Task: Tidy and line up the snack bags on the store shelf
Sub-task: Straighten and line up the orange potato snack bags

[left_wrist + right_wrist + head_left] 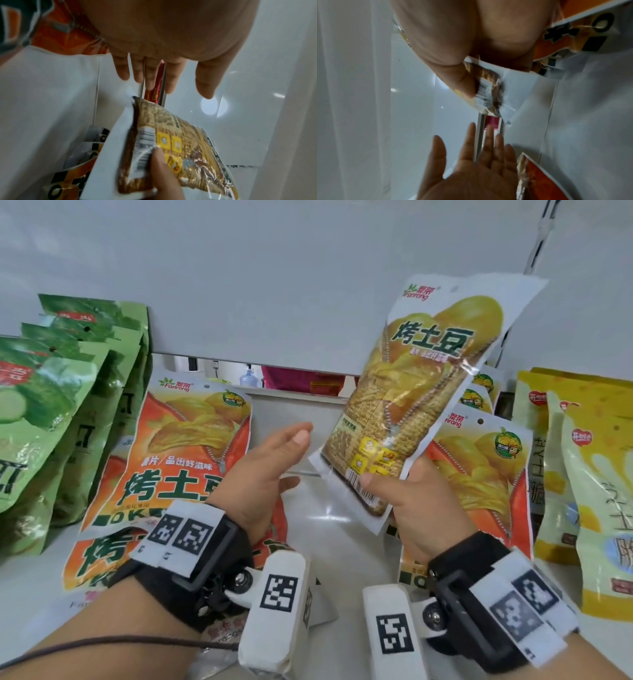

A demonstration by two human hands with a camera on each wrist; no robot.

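Right hand (416, 501) grips the yellow chip bag (421, 392) by its bottom edge, thumb pressed over the barcode, and holds it upright and tilted above the middle of the shelf (342, 529); we see in the head view that its printed back faces us. Our left hand (263, 470) hangs released just beside it, fingers straight, apart from the bag. Head view alone shows the stock: green bags (51, 412) standing at the shelf's left end; orange chip bags (191, 453) lying flat left of centre, overlapping; another orange stack (479, 474) leaning behind the right hand; pale yellow bags (589, 474) at the right end. Left wrist view adds the thumb (159, 162) on the barcode and the left fingers (152, 75) spread over a slot at the shelf's back edge, where a red package (157, 86) shows; right wrist view shows the same slot past the left palm (481, 171).
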